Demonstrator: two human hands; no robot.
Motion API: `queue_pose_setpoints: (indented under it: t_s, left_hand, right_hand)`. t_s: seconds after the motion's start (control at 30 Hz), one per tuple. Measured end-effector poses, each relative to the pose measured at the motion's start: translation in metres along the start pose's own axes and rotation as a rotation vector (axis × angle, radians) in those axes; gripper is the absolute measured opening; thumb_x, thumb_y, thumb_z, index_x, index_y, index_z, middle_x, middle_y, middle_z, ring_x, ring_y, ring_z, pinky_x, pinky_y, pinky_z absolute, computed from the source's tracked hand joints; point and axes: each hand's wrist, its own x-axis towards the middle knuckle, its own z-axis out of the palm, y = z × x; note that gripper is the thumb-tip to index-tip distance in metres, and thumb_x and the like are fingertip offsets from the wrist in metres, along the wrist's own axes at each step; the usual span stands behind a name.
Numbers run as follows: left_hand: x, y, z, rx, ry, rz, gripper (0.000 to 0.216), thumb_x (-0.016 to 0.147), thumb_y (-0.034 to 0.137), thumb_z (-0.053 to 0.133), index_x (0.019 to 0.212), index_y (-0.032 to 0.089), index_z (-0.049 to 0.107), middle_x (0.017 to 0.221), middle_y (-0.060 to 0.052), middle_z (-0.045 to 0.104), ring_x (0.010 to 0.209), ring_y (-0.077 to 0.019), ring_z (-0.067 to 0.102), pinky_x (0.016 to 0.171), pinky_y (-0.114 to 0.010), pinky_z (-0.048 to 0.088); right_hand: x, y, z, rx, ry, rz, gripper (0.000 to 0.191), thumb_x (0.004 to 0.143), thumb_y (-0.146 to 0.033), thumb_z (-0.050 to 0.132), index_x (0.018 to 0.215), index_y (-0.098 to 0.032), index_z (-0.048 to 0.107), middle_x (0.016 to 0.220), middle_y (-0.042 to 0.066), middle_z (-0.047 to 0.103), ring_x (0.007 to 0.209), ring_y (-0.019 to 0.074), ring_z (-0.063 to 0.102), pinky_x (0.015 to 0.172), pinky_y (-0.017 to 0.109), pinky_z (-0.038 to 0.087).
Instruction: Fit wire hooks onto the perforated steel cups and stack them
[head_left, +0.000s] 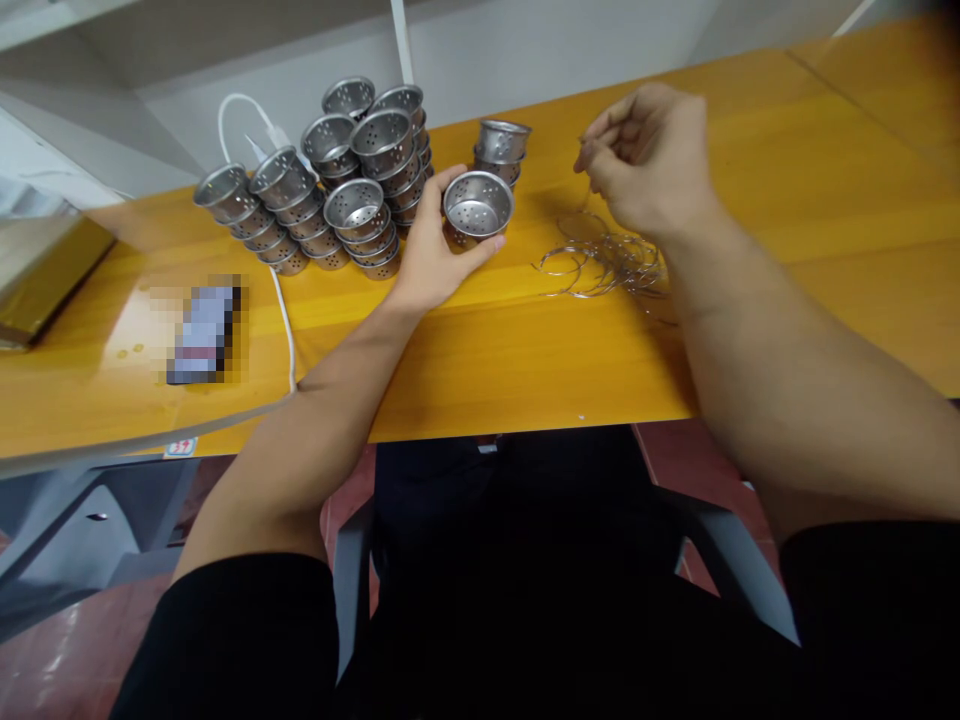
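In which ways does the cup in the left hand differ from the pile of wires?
The cup is held in the left hand; the pile lies on the table. The cup is one round vessel with holes; the pile is many thin, curved strands. Both look silvery and shiny.

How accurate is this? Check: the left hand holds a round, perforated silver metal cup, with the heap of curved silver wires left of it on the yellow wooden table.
Wrong side: the head view shows the heap of curved silver wires lying right of the round, perforated silver metal cup. The rest stands.
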Motion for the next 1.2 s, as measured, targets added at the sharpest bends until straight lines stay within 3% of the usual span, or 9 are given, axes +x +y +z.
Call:
queue_pose_setpoints:
  t_s: [0.17, 0.3, 0.43, 0.6, 0.77, 0.97, 1.03, 1.2]
  left_hand:
    - [0.003, -0.018, -0.001, 0.034, 0.091, 0.108, 0.127, 0.089, 0.103, 0.091, 0.186, 0.039, 0.040, 0.183, -0.012, 0.056, 0.183, -0.0451, 0.050, 0.159, -0.060, 0.036]
    - [0.010, -0.041, 0.005, 0.037, 0.243, 0.221, 0.111, 0.081, 0.102, 0.099, 0.161, 0.036, 0.060, 0.156, -0.009, 0.068, 0.154, -0.0396, 0.073, 0.140, -0.062, 0.058]
    - [0.015, -0.054, 0.008, 0.034, 0.228, 0.286, 0.111, 0.085, 0.103, 0.095, 0.163, 0.035, 0.053, 0.154, -0.010, 0.069, 0.144, -0.0344, 0.076, 0.131, -0.054, 0.062]
    - [0.017, -0.061, 0.009, 0.008, 0.190, 0.296, 0.119, 0.085, 0.101, 0.096, 0.169, 0.035, 0.044, 0.157, -0.011, 0.068, 0.143, -0.0339, 0.078, 0.130, -0.052, 0.064]
    - [0.012, -0.066, 0.016, 0.026, 0.111, 0.298, 0.120, 0.096, 0.095, 0.092, 0.180, 0.034, 0.033, 0.164, -0.014, 0.061, 0.149, -0.0358, 0.075, 0.136, -0.057, 0.060]
    - [0.006, -0.058, 0.020, 0.050, 0.038, 0.316, 0.121, 0.098, 0.087, 0.096, 0.183, 0.034, 0.028, 0.169, -0.015, 0.056, 0.156, -0.0389, 0.072, 0.138, -0.061, 0.059]
    - [0.005, -0.056, 0.020, 0.062, 0.030, 0.316, 0.120, 0.098, 0.087, 0.097, 0.182, 0.034, 0.028, 0.170, -0.015, 0.056, 0.157, -0.0393, 0.071, 0.139, -0.062, 0.058]
    - [0.004, -0.052, 0.018, 0.090, -0.005, 0.301, 0.121, 0.099, 0.089, 0.094, 0.183, 0.034, 0.026, 0.172, -0.016, 0.055, 0.161, -0.0402, 0.068, 0.142, -0.063, 0.054]
  right_hand:
    - [0.009, 0.021, 0.009, 0.100, 0.004, -0.053, 0.018, 0.114, -0.024, 0.089, 0.104, -0.027, 0.074, 0.107, 0.010, 0.089, 0.076, 0.0213, 0.076, 0.077, 0.040, 0.070]
    - [0.024, 0.045, 0.019, 0.201, 0.046, -0.115, 0.041, 0.100, -0.051, 0.115, 0.102, -0.025, 0.083, 0.094, 0.009, 0.087, 0.068, 0.0219, 0.076, 0.065, 0.039, 0.069]
    - [0.031, 0.063, 0.022, 0.289, 0.035, -0.250, 0.060, 0.089, -0.076, 0.117, 0.100, -0.023, 0.089, 0.090, 0.011, 0.087, 0.066, 0.0240, 0.078, 0.061, 0.041, 0.068]
    - [0.030, 0.063, 0.022, 0.320, 0.020, -0.241, 0.059, 0.088, -0.077, 0.117, 0.101, -0.026, 0.090, 0.088, 0.011, 0.086, 0.058, 0.0206, 0.071, 0.055, 0.040, 0.062]
    - [0.015, 0.038, 0.031, 0.356, -0.058, -0.245, 0.052, 0.093, -0.067, 0.117, 0.097, -0.028, 0.084, 0.088, 0.008, 0.086, 0.064, 0.0211, 0.072, 0.066, 0.044, 0.069]
    - [-0.012, 0.003, 0.045, 0.384, -0.195, -0.366, 0.071, 0.097, -0.095, 0.100, 0.110, -0.026, 0.087, 0.086, 0.007, 0.083, 0.066, 0.0229, 0.075, 0.063, 0.043, 0.068]
    - [-0.015, 0.000, 0.045, 0.323, -0.183, -0.372, 0.065, 0.103, -0.090, 0.098, 0.111, -0.026, 0.089, 0.087, 0.007, 0.084, 0.066, 0.0230, 0.075, 0.062, 0.042, 0.065]
    - [-0.017, -0.001, 0.038, 0.077, -0.125, -0.398, 0.026, 0.114, -0.048, 0.099, 0.107, -0.026, 0.088, 0.094, 0.007, 0.086, 0.074, 0.0232, 0.074, 0.070, 0.040, 0.064]
